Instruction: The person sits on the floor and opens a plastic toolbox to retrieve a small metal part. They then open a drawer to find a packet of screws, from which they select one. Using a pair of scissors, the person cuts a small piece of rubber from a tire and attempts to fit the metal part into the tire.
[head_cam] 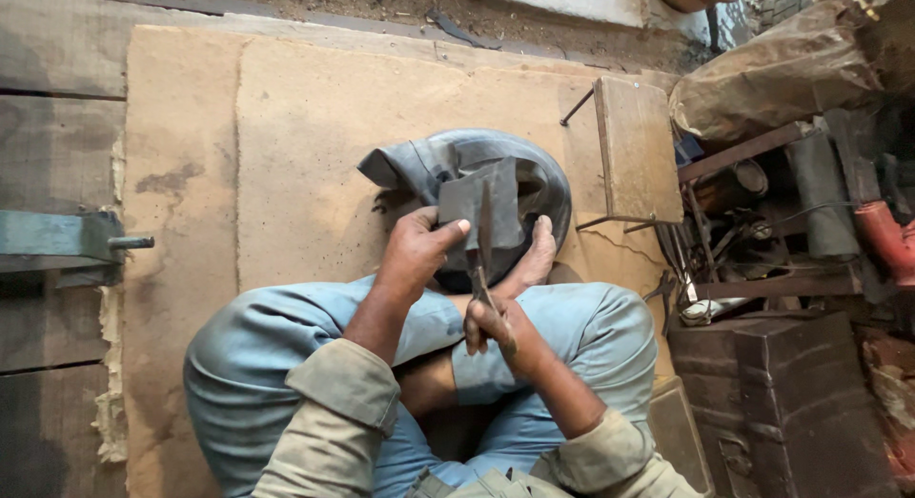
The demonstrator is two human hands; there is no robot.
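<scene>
Rubber patch [467, 204] pinched by left hand [416, 250], right hand [496, 328] gripping scissors [482, 245]

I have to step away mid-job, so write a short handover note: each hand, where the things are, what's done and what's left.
Left hand grips a dark rubber piece, held upright over the lap.
Right hand holds scissors, blades up against the piece.
The inner tube lies on the cardboard mat ahead, beside a bare foot.
Done: a piece appears separated from the tube.
Left: the cut on the piece looks unfinished; its extent is hidden.
</scene>
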